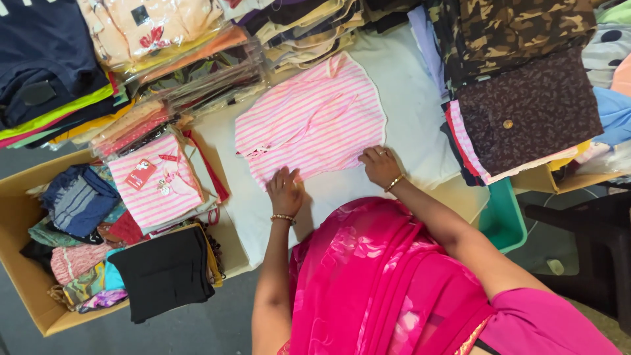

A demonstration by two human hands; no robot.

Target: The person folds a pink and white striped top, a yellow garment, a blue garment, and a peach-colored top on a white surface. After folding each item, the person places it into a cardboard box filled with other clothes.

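Lying flat on the white-covered table (407, 112), the pink-and-white striped top (312, 121) spreads away from both hands, its near hem right under them. The left hand (284, 190) rests palm down on the hem's left part, fingers spread and flat, gripping nothing. The right hand (379, 165) presses the hem's right corner, fingers bent onto the cloth; whether its grip pinches the fabric cannot be told from this angle. Both wrists carry gold bangles. A pink sari (374, 283) fills the near middle and hides the near edge of the table. To the left, a folded striped garment with a red tag (154, 181) lies beside a cardboard box (20, 217) of folded clothes. To the right, a dark brown patterned garment (529, 112) tops a stack, with camouflage fabric (513, 29) beyond it. Stacks of bagged clothes (197, 66) at the far left are cut off by the frame.
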